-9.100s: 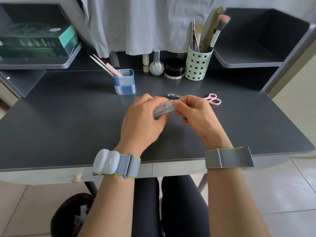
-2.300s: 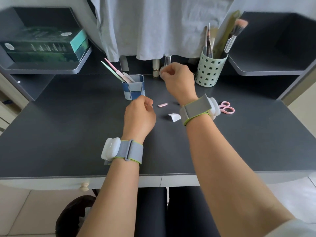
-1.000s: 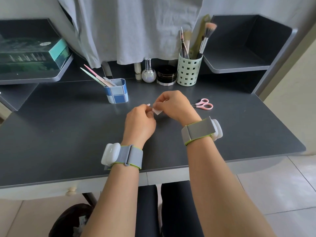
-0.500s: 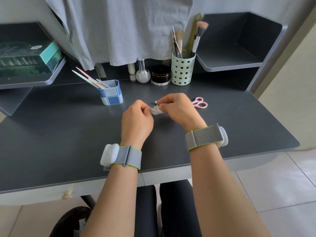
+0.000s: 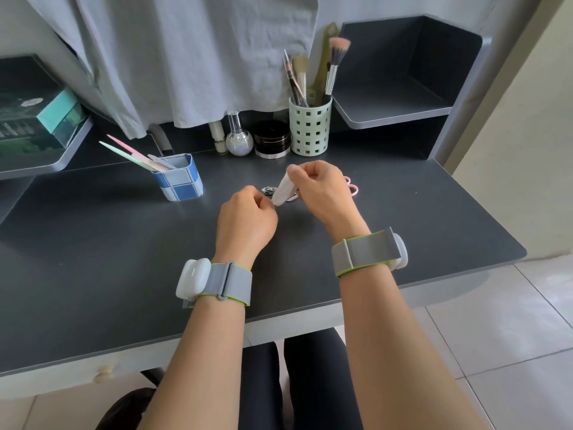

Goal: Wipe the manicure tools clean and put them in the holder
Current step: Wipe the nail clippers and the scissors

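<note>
- blue holder [image 5: 179, 178] sits far left of the hands on the dark desk [image 5: 93, 243]. it has long thin files [image 5: 130, 152] leaning out to the left. this is where clean tools go, i think.
- left hand [image 5: 246, 220] is just right of + nearer than the holder. fingers are curled in and pinch the low end of a small white wipe [image 5: 283, 190].
- the wipe runs up + right from the left hand to the right hand. it looks part unfolded.
- silver nail clippers [image 5: 269, 190] lie on the desk right behind the wipe, a bit right of the holder. no hand holds them yet.
- right hand [image 5: 319, 189] is right of the left hand, close but not touching it. its thumb + fingers pinch the top end of the wipe.
- pink scissors [image 5: 352, 187] peek out from behind the right hand, furthest right from the holder. mostly hidden.
- step now, my guess: pulling the wipe open w/ both hands so it's ready to rub a tool.
- to do it well: pull slow + soft so the wipe doesn't rip. open it flat so there's lots of clean side.
- then keep the wipe in one hand, pick up the clippers w/ the other, rub all sides incl. the sharp end.
- mind fingers near the blade bits.
- drop the tool in the holder gently so it doesn't tip or bump the files.
- green cup w/ brushes [image 5: 310, 130] far behind the holder's right isn't part of this, leave it.
</note>
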Demonstrator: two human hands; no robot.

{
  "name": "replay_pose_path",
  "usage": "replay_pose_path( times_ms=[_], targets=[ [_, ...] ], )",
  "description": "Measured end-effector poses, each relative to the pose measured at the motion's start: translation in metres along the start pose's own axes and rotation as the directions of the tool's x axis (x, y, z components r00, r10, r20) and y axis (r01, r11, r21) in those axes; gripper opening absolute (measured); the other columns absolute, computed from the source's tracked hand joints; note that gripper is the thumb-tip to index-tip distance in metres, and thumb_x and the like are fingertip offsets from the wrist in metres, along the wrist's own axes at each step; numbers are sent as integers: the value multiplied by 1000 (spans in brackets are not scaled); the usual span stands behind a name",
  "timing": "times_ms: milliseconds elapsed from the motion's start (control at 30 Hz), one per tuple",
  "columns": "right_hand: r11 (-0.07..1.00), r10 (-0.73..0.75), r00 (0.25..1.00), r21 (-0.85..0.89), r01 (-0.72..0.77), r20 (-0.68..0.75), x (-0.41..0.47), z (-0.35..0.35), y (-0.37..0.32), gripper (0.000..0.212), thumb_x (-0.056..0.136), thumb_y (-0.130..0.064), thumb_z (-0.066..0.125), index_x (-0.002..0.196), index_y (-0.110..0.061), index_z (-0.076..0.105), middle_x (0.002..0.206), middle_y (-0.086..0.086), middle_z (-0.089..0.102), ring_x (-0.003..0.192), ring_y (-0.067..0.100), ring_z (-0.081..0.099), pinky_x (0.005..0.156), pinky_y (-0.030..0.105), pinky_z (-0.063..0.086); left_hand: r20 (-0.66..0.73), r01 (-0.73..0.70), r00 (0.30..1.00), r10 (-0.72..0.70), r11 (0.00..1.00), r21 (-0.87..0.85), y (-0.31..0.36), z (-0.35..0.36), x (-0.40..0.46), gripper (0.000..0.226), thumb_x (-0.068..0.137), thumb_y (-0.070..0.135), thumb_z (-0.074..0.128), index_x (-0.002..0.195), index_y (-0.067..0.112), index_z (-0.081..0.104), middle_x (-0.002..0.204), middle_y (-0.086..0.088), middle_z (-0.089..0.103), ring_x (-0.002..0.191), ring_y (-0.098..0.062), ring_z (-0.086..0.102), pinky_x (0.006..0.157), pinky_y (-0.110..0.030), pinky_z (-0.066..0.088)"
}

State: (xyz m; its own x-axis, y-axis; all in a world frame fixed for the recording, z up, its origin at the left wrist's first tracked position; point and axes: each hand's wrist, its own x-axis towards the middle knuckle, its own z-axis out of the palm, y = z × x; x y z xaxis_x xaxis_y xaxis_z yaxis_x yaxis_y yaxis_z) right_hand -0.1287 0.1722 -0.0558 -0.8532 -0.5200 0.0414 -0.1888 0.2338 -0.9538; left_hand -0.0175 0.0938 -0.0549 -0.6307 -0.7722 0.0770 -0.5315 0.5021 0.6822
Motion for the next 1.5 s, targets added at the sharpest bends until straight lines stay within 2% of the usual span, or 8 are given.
replay_pose_path(
  times_ms=[133,233,433,700,833,1000,1233,1500],
  targets=[
    [999,40,999,-2,-40,18,0,-10,3,24,86,-28,76,105,-14,70,92,0,74,85,14,70,73,22,53,-7,-21,1000,21,1000,5,7,7,5,18,99,22,48,98,13,64,90,-4,64,83,-25,56,67,-30,37],
    [998,38,999,-38,-40,-38,5,-15,8,10,87,-18,73,97,-17,71,89,-1,73,86,16,70,76,27,54,6,-40,999,40,999,4,11,13,8,16,99,21,49,97,15,64,87,-1,63,82,-24,57,62,-30,37],
    [999,32,990,-22,-36,-139,14,-27,13,6,86,-20,69,90,-23,65,85,-6,68,82,13,63,69,26,47,5,-96,995,96,995,-24,22,27,18,16,97,20,51,99,20,66,98,0,68,96,-23,61,82,-37,51],
    [999,26,931,53,-7,-364,21,-55,19,16,85,-20,66,102,-21,65,92,-6,68,82,13,66,75,30,56,82,-248,967,241,965,87,41,49,37,20,94,27,61,111,19,68,110,-3,62,104,-23,59,92,-38,49],
    [998,32,897,64,-4,-441,18,-67,23,19,88,-19,65,107,-17,66,96,-5,69,83,9,62,65,12,42,163,-318,942,294,936,151,51,63,43,25,92,31,65,115,21,68,113,-3,61,108,-25,59,93,-40,50],
    [998,37,879,61,-9,-475,15,-74,27,18,88,-19,66,106,-18,67,95,-5,69,89,13,64,78,24,49,215,-372,920,329,905,206,63,77,44,30,95,40,59,112,17,67,110,-7,61,106,-29,57,93,-44,48],
    [997,44,874,74,-9,-483,14,-78,30,19,89,-19,66,108,-17,67,98,-4,69,86,11,64,78,23,51,209,-371,926,313,856,361,78,83,45,26,93,38,55,98,16,68,104,-7,63,99,-31,58,84,-43,51],
    [997,62,873,69,-33,-484,10,-78,36,17,89,-20,67,106,-19,67,97,-3,69,88,13,65,84,30,55,188,-330,942,279,874,358,84,81,38,18,89,39,65,92,23,71,96,0,69,93,-26,63,81,-38,54]
  ],
)
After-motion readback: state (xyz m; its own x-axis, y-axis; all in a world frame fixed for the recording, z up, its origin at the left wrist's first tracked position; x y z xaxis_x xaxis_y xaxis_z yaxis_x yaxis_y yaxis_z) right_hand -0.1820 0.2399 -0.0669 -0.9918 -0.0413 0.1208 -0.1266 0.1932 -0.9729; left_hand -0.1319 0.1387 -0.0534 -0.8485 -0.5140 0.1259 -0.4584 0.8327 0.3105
